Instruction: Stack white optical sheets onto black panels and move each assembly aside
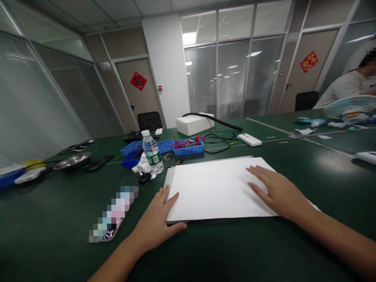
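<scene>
Two grips, both spread, touch the white sheet point(217, 188). At its lower-left corner sits the left hand point(155, 223); the right hand point(279, 194) lies flat.

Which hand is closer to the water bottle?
Left. The left hand rests at the near left corner of the white sheet, in front of the water bottle; the right hand lies flat on the sheet's right side, much farther off.

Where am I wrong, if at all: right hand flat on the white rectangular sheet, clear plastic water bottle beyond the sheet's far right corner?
The corner: the head view shows the clear plastic water bottle beyond the far left corner. The right hand does lie flat on the white rectangular sheet.
</scene>
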`<state>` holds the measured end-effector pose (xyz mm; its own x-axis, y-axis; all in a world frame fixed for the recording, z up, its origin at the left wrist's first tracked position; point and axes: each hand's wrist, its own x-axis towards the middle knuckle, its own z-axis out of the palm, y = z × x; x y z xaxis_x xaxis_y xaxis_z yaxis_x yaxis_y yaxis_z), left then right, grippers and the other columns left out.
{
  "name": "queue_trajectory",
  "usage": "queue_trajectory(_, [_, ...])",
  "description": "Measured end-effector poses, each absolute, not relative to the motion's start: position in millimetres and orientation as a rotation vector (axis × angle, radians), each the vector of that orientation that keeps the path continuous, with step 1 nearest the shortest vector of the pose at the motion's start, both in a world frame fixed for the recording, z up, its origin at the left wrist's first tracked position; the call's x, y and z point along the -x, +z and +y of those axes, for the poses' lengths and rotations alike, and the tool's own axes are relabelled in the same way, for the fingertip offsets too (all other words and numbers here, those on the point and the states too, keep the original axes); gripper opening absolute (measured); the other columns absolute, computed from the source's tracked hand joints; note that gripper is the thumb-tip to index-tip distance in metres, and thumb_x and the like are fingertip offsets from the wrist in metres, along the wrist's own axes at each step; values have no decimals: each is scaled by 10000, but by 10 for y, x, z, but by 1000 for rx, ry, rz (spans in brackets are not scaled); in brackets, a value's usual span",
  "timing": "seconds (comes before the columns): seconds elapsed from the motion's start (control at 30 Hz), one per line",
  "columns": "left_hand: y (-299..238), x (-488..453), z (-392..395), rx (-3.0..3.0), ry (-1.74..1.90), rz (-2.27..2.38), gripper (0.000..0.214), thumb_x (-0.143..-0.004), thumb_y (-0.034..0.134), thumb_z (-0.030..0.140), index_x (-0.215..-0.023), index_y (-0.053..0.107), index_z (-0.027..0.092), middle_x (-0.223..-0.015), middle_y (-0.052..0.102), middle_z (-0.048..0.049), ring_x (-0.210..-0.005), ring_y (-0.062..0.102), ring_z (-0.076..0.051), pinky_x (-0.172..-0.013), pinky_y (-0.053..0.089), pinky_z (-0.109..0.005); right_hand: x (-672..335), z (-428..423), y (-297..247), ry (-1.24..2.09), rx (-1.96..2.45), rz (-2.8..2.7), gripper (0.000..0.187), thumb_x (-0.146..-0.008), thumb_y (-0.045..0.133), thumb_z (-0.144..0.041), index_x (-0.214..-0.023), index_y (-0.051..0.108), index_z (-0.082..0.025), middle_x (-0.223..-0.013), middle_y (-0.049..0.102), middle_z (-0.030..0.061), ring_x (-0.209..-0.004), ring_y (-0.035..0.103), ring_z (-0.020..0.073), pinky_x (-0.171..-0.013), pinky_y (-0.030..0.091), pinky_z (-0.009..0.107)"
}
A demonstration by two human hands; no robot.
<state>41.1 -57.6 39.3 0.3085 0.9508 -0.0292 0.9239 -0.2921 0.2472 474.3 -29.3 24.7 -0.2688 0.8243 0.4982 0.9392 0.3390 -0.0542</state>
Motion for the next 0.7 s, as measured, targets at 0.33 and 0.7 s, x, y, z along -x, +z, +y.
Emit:
queue_trajectory(0.33, [382,-420,-587,-2365,167,1706,969,-835,656,747,-1613,401,229,-1755,37,-134,-1604,69,-410,-1281,201,-600,-5445,-3,203,112,2171,-1860,833,-1000,286,-679,-1502,520,-56,-1463,548,220,-1255,594,375,-1057,491,560])
queue_trajectory(0.7, [416,-417,-603,-2339,130,1688,1004,-864,630,725,-1651,308,190,-1750,69,-149,-1604,17,-400,-1285,163,-604,-5377,47,81,196,1941,-1950,813,-959,392,-733,-1543,513,-181,-1509,533,134,-1290,605,319,-1121,485,511])
